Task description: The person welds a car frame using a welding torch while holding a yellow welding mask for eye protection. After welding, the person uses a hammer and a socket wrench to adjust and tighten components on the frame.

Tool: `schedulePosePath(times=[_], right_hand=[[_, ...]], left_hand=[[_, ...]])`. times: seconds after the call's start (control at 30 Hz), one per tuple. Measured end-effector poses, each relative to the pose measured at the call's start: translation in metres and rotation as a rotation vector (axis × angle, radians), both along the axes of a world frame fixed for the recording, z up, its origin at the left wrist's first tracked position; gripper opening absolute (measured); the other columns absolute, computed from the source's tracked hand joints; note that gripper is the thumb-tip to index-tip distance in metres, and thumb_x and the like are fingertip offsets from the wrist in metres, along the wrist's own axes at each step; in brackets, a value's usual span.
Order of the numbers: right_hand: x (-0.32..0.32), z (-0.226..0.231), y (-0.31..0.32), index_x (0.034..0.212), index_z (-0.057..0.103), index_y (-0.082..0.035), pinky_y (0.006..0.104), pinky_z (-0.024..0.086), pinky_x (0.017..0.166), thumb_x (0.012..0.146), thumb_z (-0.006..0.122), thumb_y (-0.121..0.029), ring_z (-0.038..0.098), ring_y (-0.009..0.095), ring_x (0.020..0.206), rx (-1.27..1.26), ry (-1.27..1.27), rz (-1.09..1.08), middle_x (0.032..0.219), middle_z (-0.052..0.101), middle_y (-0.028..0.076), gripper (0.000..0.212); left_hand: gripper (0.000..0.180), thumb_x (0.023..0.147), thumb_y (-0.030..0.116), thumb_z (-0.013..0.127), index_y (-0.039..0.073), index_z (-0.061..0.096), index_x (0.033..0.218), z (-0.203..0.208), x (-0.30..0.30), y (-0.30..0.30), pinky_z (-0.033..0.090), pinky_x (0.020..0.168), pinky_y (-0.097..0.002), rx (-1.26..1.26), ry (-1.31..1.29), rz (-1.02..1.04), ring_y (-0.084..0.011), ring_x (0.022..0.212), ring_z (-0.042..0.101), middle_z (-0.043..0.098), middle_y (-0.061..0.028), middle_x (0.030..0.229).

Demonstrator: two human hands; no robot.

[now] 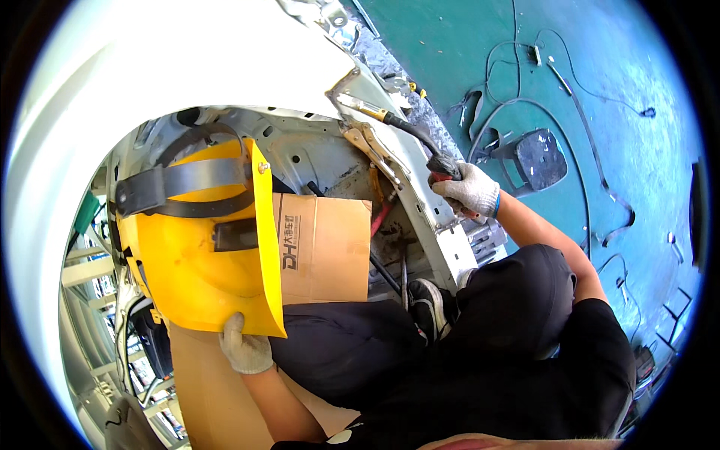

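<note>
A yellow welding mask [195,262] with a dark viewing window and a black and grey headband stands at the left. My gloved left hand [245,345] grips its lower edge, thumb over the front. In my gloved right hand [472,189] is a welding torch [420,135], its fingers wrapped round the handle. The torch's neck runs up left, and its nozzle is close to the metal panel's corner [337,86]. Just below that nozzle, locking pliers [371,154] sit on the panel edge. I cannot tell whether the nozzle touches the metal.
White car bodywork [187,52] curves over the left and top. Cardboard [330,247] lies by my legs, inside the metal frame. On the green floor [450,45] at the right are cables [574,157], a strap and a dark flat panel [536,159]. A steel rail runs along the frame [435,240].
</note>
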State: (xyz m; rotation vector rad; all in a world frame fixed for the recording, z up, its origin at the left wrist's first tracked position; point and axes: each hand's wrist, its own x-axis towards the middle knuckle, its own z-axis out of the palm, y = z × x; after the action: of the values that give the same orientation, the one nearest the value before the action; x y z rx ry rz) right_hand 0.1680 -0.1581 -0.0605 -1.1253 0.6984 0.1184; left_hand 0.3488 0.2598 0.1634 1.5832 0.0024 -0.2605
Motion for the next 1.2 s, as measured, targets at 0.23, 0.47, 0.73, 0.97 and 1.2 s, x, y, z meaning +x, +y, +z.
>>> schedulePosePath(times=[0.23,0.47,0.73,0.97,1.2], right_hand=[[0.005,-0.004,0.011,0.107,0.071,-0.004,0.0304,0.05,0.052,0.089,0.08,-0.032,0.061,0.011,0.058,-0.138,0.022,0.002,0.074,0.064,0.002,0.035],[0.008,-0.006,0.022,0.115,0.071,-0.007,0.0297,0.05,0.053,0.09,0.078,-0.027,0.059,0.01,0.059,-0.249,0.013,-0.023,0.075,0.063,0.0,0.033],[0.006,-0.008,0.013,0.107,0.071,-0.008,0.032,0.054,0.06,0.089,0.076,-0.031,0.063,0.011,0.062,-0.339,0.044,0.052,0.077,0.067,0.002,0.03],[0.009,0.001,0.011,0.109,0.07,-0.002,0.0324,0.053,0.054,0.098,0.073,-0.037,0.065,0.014,0.059,-0.38,-0.013,0.131,0.075,0.067,0.006,0.037],[0.005,-0.012,0.006,0.105,0.069,-0.003,0.0321,0.052,0.054,0.097,0.074,-0.036,0.063,0.014,0.058,-0.321,-0.053,0.12,0.072,0.066,0.005,0.034]], left_hand=[[0.054,0.093,-0.001,0.055,-0.004,0.053,0.146,-0.013,-0.028,-0.009,0.054,0.112,-0.0474,-0.181,0.101,-0.053,-0.0359,0.131,0.063,0.061,-0.0209,0.143],[0.058,0.092,-0.003,0.055,0.001,0.051,0.15,-0.046,-0.032,-0.001,0.051,0.114,-0.0502,-0.352,0.25,-0.045,-0.037,0.134,0.061,0.059,-0.0188,0.149],[0.056,0.091,0.004,0.061,0.002,0.056,0.147,-0.052,-0.048,-0.046,0.046,0.117,-0.0483,-0.333,0.224,-0.255,-0.0348,0.135,0.059,0.063,-0.0153,0.144],[0.051,0.087,0.001,0.066,0.001,0.061,0.138,-0.068,-0.053,-0.11,0.05,0.111,-0.0498,-0.019,0.124,-0.246,-0.0348,0.127,0.062,0.065,-0.0149,0.134],[0.051,0.089,0.0,0.066,0.002,0.06,0.14,-0.046,-0.059,-0.153,0.049,0.112,-0.0497,-0.335,0.278,-0.263,-0.0343,0.127,0.062,0.065,-0.0145,0.135]])
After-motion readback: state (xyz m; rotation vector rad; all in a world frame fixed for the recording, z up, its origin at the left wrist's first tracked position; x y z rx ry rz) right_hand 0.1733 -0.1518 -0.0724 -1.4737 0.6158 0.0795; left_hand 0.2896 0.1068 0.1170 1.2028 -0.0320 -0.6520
